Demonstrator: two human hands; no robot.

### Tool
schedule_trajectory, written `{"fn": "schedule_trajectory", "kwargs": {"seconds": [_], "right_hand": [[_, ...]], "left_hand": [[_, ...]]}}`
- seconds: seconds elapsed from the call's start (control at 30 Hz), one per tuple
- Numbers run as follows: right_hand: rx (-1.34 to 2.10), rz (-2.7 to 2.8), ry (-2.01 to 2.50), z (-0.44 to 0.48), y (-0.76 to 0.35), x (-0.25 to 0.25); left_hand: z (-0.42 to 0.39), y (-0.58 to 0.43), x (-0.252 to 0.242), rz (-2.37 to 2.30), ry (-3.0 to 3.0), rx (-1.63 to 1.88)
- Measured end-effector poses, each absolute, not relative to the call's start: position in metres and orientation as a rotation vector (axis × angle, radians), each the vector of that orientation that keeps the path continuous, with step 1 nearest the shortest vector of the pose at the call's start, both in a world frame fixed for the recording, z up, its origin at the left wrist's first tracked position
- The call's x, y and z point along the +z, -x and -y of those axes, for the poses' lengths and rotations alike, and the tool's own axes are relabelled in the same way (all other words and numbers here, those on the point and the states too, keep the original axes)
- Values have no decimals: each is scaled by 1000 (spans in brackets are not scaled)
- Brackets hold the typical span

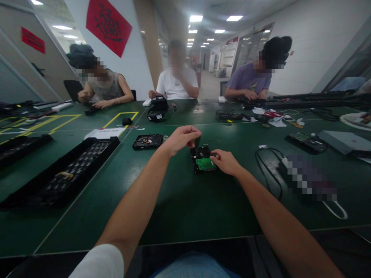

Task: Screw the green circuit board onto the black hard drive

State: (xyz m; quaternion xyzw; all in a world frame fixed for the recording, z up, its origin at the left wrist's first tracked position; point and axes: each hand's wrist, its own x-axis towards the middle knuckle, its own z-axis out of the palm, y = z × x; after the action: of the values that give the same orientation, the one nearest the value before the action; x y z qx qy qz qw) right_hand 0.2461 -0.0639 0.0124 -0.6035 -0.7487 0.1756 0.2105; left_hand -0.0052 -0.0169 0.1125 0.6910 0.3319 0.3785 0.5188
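While both bare forearms stretch out over the dark green table (179, 208), I see through the head camera my left hand (181, 139) raised, wrist bent, its fingertips pinched shut just above the far end of the black hard drive with a green circuit board (203, 160). My right hand (226, 162) lies low, fingers curled against the drive's right edge, touching it; whether it truly grips, I cannot tell. The drive lies flat mid-table, right of a second black hard drive (147, 141).

two hard drives (203, 159) (147, 141), two trays (60, 173) (17, 148), three people (177, 83)
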Motion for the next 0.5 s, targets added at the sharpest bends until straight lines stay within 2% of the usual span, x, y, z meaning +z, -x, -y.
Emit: {"fn": "schedule_trajectory", "kwargs": {"seconds": [0.3,0.5], "right_hand": [[467,2096,1679,65,-246,14],[477,2085,1692,66,-245,16]], "left_hand": [[16,6,112,-692,-1508,815],[17,4,110,-815,-1606,930]]}}
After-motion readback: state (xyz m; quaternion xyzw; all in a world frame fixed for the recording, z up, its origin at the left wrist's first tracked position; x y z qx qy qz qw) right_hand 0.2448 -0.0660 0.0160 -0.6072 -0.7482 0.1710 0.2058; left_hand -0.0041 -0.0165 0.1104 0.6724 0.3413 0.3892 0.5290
